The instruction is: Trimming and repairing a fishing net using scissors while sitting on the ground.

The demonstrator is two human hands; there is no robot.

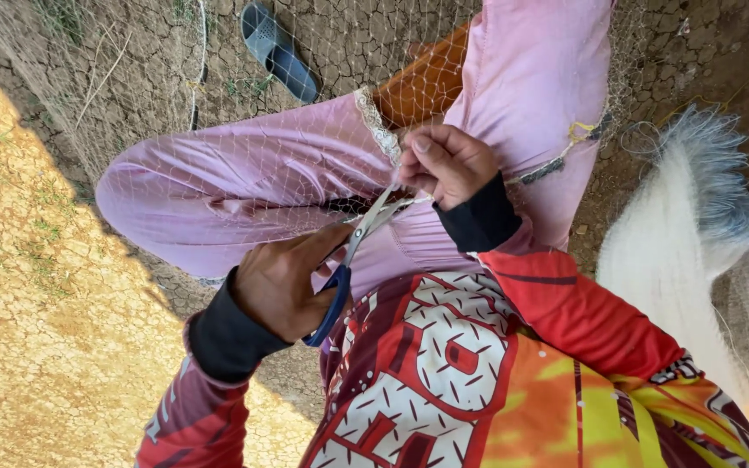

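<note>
Left hand (283, 282) closed around blue-handled scissors (353, 260), blades open at net strand. Right hand (446, 163) fingers pinched shut on fishing net (253, 165), draped over lap in pink trousers (244, 186).

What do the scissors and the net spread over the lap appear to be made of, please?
The scissors look like bare grey metal blades with a dull sheen and blue handles, probably plastic, gripped in the left hand. The net looks like very fine, pale translucent line, likely nylon monofilament, knotted into diamond meshes; the right hand pinches it at the blade tips.
</note>
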